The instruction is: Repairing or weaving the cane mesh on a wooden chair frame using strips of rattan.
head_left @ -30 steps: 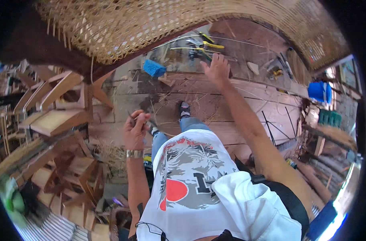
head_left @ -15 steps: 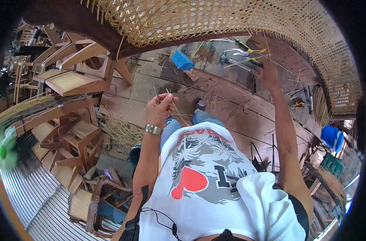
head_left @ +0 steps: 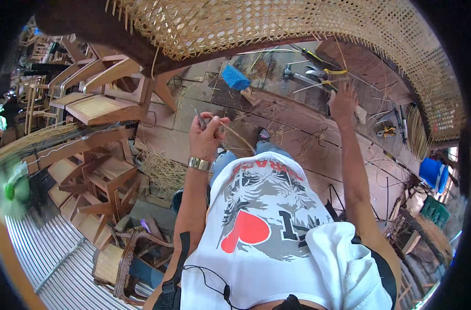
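Under a woven cane panel (head_left: 277, 23) that arches across the top, worn wooden floorboards (head_left: 308, 139) lie littered with cane scraps, a blue brush (head_left: 236, 77) and pliers (head_left: 318, 70). At the person's left, wooden chair frames (head_left: 98, 98) stack beside a corrugated metal sheet (head_left: 49, 253). Left hand (head_left: 207, 135) is closed on a thin cane strand (head_left: 239, 135) and a slim tool. Right hand (head_left: 343, 102) reaches toward the floor, fingers spread, gripping nothing.

Left hand (head_left: 207, 137) raised, fingers curled; right hand (head_left: 343, 102) stretched forward, open.
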Motion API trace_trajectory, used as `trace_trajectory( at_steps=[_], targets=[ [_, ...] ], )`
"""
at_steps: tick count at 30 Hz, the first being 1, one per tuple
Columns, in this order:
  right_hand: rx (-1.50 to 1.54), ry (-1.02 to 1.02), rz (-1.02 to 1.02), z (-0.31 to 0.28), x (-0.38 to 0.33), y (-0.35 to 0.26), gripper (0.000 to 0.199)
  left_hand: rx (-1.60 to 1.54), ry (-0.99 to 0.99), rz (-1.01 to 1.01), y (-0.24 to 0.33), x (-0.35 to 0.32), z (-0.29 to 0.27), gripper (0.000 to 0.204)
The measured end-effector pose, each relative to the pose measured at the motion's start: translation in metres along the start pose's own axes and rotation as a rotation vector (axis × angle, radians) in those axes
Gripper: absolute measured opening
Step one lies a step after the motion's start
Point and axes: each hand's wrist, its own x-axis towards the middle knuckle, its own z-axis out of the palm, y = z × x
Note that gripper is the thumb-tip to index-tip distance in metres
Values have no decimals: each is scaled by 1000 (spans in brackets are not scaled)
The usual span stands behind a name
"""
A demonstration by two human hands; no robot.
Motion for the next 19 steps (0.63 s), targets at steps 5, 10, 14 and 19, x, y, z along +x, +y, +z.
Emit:
trace_trajectory(
  at_steps=[5,10,14,19],
  targets=[
    [1098,-313,10,-25,-37,-132,56,10,-97,20,-9,2,20,17],
    [1491,-485,18,-69,-60,-214,32,212,-86,242,0,-3,33,15],
    [1485,-422,-19,-87,-55,-223,23,685,59,688,13,0,16,13],
    [1459,-541,7,-108,-47,-227,21,876,-72,713,37,-20,10,19]
  ],
)
